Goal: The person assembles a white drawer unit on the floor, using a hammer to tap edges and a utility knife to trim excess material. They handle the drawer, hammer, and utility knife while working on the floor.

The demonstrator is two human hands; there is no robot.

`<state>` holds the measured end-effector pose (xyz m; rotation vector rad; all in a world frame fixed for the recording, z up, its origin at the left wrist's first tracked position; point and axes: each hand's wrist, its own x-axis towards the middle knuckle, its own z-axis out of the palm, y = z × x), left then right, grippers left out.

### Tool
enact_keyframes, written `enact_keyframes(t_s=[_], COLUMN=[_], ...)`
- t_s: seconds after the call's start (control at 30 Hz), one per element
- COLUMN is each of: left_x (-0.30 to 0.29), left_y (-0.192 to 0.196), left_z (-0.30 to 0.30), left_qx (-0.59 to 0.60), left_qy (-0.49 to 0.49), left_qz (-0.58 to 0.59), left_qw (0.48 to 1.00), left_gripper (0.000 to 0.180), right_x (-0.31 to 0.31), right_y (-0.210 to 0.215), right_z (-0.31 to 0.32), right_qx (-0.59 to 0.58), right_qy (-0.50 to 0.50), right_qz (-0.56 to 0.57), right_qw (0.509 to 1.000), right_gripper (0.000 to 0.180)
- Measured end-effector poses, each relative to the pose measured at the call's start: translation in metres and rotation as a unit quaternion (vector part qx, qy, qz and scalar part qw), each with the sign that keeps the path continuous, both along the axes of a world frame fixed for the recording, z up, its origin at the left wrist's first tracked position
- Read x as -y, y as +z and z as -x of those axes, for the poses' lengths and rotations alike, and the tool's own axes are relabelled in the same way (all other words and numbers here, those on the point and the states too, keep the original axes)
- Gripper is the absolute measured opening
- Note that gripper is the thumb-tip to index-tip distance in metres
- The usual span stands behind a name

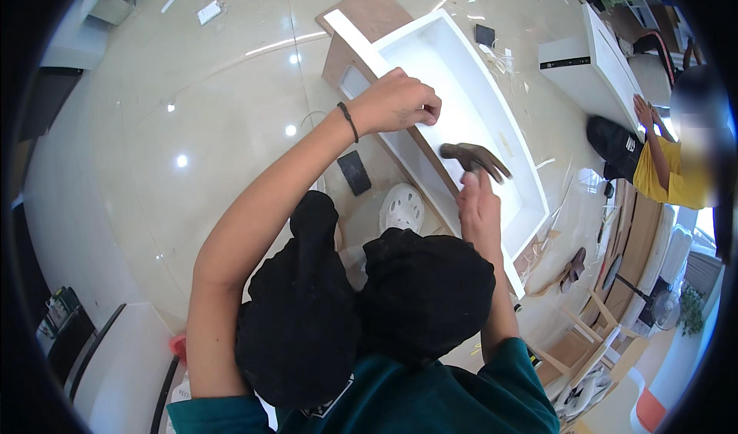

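Observation:
In front of my knees a white drawer-like box (477,111) stands with its hollow side up and a brown board edge along its near side. My left hand (403,103) rests at that near edge, its fingers curled and pinched together; what is between them, if anything, is too small to make out. Closed round the handle of a claw hammer (473,157) is my right hand (480,203). The hammer's dark metal head sits above the inside of the box, close to the near edge, and most of its handle is hidden by my fingers.
Beyond the box lies a brown board (373,11). A dark flat piece (354,173) is on the tiled floor by my white clog (402,208). Scraps litter the floor at right, near a dark shoe (573,269). Another person in yellow (680,176) works at a white cabinet (588,61).

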<state>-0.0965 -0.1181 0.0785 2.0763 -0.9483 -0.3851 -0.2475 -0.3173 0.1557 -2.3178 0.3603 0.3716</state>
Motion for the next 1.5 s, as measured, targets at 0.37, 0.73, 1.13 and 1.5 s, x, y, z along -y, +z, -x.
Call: enact_keyframes(t_s=[0.37, 0.73, 1.13, 1.5], left_x=[-0.062, -0.080, -0.075, -0.074], left_y=[-0.038, -0.056, -0.054, -0.047], left_z=[-0.057, -0.045, -0.040, -0.036], left_qx=[0.181, -0.152, -0.160, -0.187], left_qy=[0.558, 0.461, 0.443, 0.442], left_qz=[0.235, 0.318, 0.352, 0.358], left_qw=[0.775, 0.815, 0.809, 0.801], left_gripper=[0.055, 0.043, 0.048, 0.040], right_x=[-0.016, -0.035, -0.053, -0.072], right_y=[-0.001, 0.002, -0.003, -0.014], right_z=[-0.035, -0.054, -0.082, -0.105], right_qx=[0.014, -0.013, 0.009, 0.069], right_qy=[0.059, 0.067, 0.107, 0.110], right_qz=[0.016, -0.018, -0.002, -0.012], right_qw=[0.998, 0.997, 0.994, 0.991], right_gripper=[0.047, 0.052, 0.051, 0.049])
